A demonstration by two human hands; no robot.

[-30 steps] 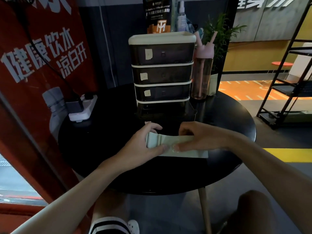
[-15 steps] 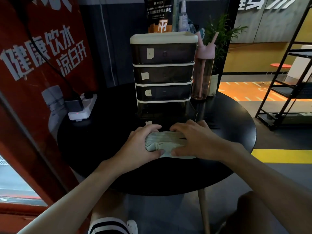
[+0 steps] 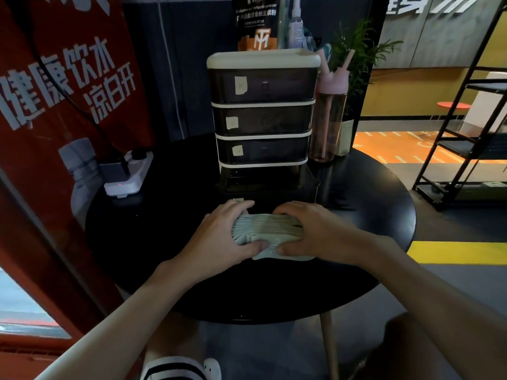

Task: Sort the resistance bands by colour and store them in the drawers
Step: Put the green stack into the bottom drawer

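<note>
A pale green resistance band (image 3: 264, 229) lies bunched into folds on the round black table (image 3: 170, 242), just in front of the drawer unit. My left hand (image 3: 222, 237) grips its left end, and my right hand (image 3: 310, 231) grips its right end, thumbs nearly meeting on the band's front flap. The dark drawer unit (image 3: 262, 119) with a cream top stands behind. Its three upper drawers are shut, and the bottom drawer (image 3: 269, 185) is pulled out toward my hands.
A pink bottle with a straw (image 3: 330, 116) stands right of the drawers. A white power strip (image 3: 129, 174) with a plug lies at the table's left. A potted plant (image 3: 354, 64) is behind. A black shelf rack (image 3: 472, 133) stands on the floor at right.
The band lay stretched flat to the right a second ago. My right hand has slid left toward my left hand, gathering the band into a tight bunch.
</note>
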